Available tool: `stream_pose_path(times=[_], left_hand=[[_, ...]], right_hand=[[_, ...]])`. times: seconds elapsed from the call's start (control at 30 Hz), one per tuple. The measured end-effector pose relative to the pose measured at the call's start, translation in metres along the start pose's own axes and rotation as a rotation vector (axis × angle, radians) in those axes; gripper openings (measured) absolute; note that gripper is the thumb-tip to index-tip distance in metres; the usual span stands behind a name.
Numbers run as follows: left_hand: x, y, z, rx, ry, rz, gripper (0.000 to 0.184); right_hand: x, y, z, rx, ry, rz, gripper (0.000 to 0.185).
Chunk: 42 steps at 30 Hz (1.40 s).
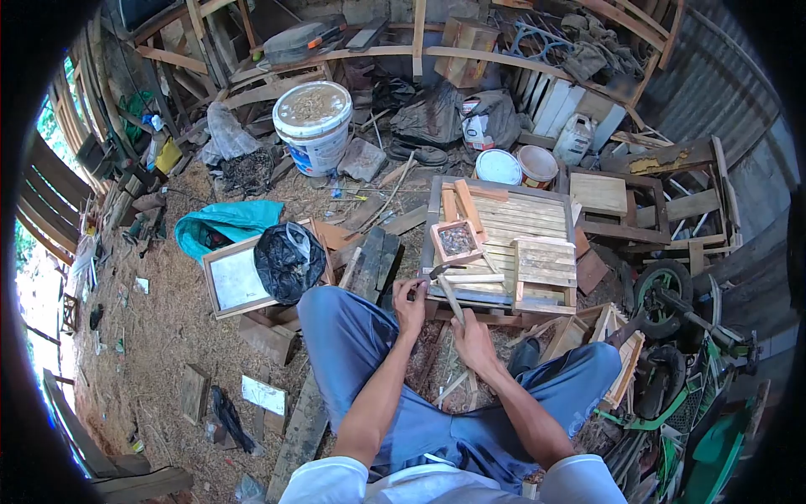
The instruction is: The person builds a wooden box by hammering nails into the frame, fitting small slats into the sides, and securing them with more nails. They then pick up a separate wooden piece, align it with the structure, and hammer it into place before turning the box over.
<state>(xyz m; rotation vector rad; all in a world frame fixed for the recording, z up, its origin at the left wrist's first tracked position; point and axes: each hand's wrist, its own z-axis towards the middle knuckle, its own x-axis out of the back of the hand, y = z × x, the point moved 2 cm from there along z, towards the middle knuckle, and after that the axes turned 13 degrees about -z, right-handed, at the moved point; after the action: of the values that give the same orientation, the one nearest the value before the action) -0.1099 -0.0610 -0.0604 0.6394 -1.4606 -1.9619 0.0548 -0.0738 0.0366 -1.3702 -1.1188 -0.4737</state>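
Observation:
My right hand point(476, 343) is wrapped round the pale wooden handle of a hammer point(451, 298). Its dark head lies close to the near edge of a slatted wooden work table point(495, 217). My left hand point(410, 309) is closed at the table's near left corner, fingertips pinched together; whatever they hold is too small to make out. Just beyond the hammer head sits a small wooden box point(456, 242) filled with nails or screws. To its right, a slatted wooden panel point(544, 270) rests on the table, and a few loose wood strips point(470, 278) lie beside it.
Left of my knee, a black plastic bag point(290, 262) sits on a framed white board point(239, 277), near a teal sack point(220, 227). A large lidded bucket point(312, 126) stands farther back. On the right are a wooden frame point(600, 323) and a small green bicycle point(672, 395). Sawdust covers the ground.

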Motion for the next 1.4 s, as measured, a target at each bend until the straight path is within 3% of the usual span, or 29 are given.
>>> stream_pose_path(times=[1.4], left_hand=[[0.005, 0.008, 0.0, -0.01, -0.034, 0.088, 0.015]], right_hand=[[-0.001, -0.018, 0.001, 0.069, 0.035, -0.107, 0.022]])
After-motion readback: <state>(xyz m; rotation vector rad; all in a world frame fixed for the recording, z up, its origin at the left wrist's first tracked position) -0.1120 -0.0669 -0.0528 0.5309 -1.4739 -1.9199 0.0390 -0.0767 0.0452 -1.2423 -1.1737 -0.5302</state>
